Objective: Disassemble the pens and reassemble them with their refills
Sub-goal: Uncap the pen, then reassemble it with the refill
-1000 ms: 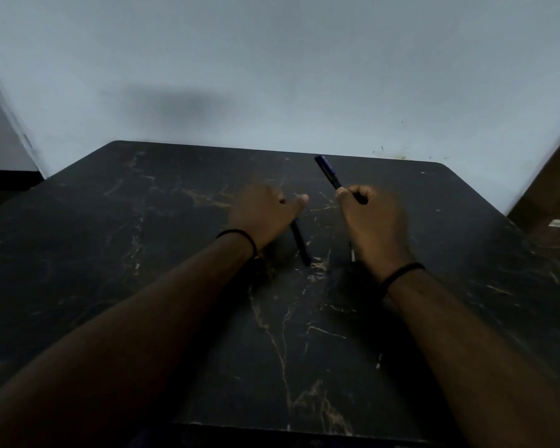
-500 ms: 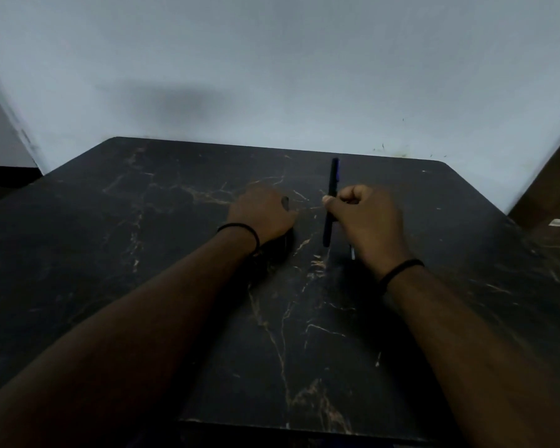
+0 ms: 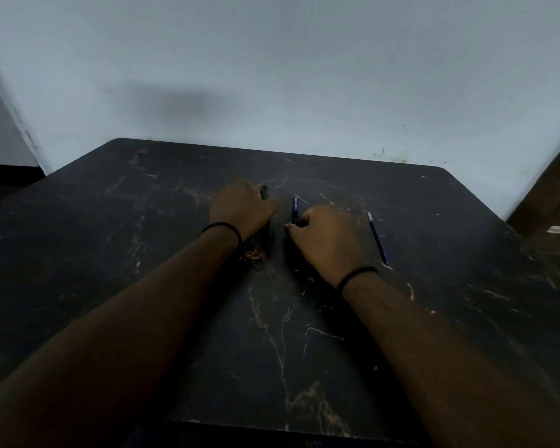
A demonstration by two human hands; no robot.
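My left hand (image 3: 241,210) rests on the dark marble table (image 3: 143,253), its fingers closed around a black pen part (image 3: 264,192) whose end sticks out past the knuckles. My right hand (image 3: 324,236) lies beside it, holding a dark pen barrel (image 3: 294,210) with a blue band that points away from me. A thin blue refill (image 3: 377,237) with a pale tip lies loose on the table just right of my right hand. Most of each held piece is hidden by the fingers.
A pale wall (image 3: 272,76) rises right behind the table's far edge. A brown surface with a small white tag (image 3: 556,229) sits off the table's right side. The near table edge runs under my forearms.
My right hand has lowered the pen toward the table and shifted slightly back. The refill, earlier hidden under that hand, now lies uncovered to its right. My left hand stayed closed.
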